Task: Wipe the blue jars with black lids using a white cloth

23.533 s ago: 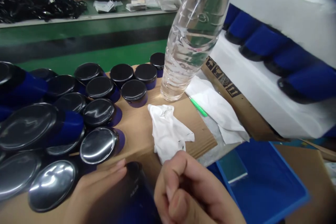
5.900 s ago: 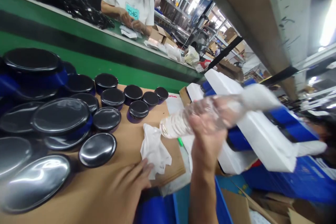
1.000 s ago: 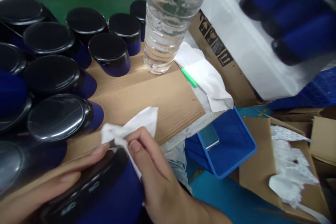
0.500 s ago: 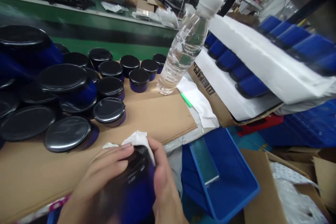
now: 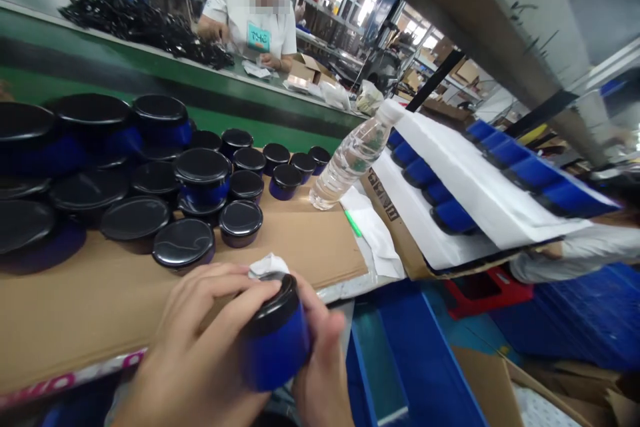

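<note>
At bench edge, bottom centre: blue jar (image 5: pixel 277 347) with black lid, clamped between both hands.

Left hand (image 5: pixel 200 353) wraps the jar from the left, fingers curled over the lid rim; right hand (image 5: pixel 320 360) closes on its right side, with a white cloth (image 5: pixel 267 265) bunched just behind the lid. Jar sits low, over the near edge of the cardboard sheet (image 5: pixel 300 247). Further back on the sheet: cluster of capped jars (image 5: pixel 200 177), then a water bottle (image 5: pixel 350 163) with a green pen (image 5: pixel 354 222) beside it. Right of that, white foam tray (image 5: pixel 465 187) holding more blue jars. Across the green conveyor (image 5: pixel 150 83), another person (image 5: pixel 253 20) works.
</note>
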`<state>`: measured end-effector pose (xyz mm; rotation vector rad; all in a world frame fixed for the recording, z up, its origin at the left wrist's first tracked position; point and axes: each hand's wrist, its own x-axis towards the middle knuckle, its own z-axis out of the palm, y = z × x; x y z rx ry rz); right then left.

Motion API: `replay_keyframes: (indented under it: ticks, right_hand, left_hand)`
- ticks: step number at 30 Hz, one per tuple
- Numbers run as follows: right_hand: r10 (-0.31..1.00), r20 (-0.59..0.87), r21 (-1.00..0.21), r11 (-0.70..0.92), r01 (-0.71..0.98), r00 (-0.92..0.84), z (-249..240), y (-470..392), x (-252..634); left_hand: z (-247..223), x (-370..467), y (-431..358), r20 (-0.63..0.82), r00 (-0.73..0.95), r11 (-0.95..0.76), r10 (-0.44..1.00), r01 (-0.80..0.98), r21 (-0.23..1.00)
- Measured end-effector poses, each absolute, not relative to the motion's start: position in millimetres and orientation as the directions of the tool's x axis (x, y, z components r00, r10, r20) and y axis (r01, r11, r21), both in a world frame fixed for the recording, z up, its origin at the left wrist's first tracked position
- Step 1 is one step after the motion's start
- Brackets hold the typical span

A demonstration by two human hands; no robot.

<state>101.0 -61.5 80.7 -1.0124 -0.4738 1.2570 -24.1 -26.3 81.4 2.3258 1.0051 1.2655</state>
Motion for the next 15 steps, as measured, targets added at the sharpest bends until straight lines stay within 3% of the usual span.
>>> replay_keyframes:
  ticks: [5,10,15]
  right_hand:
    - [0.962,-0.110,-0.879,0.024,-0.476,0.251,80,-52,100]
    - [0.928,-0.070,-0.910,0.091,-0.404,0.367,94,-39,111]
    - [0.899,0.012,-0.984,0.089,-0.156,0.438,87,-34,124]
  left_hand:
    - [84,-9,-21,0.574,0.291,-0.642,0.765,0.280,0.714]
    - [86,-6,-3,0.681,0.273,-0.728,0.680,0.360,0.583]
    - [97,-5,9,0.630,0.279,-0.672,0.725,0.486,0.558]
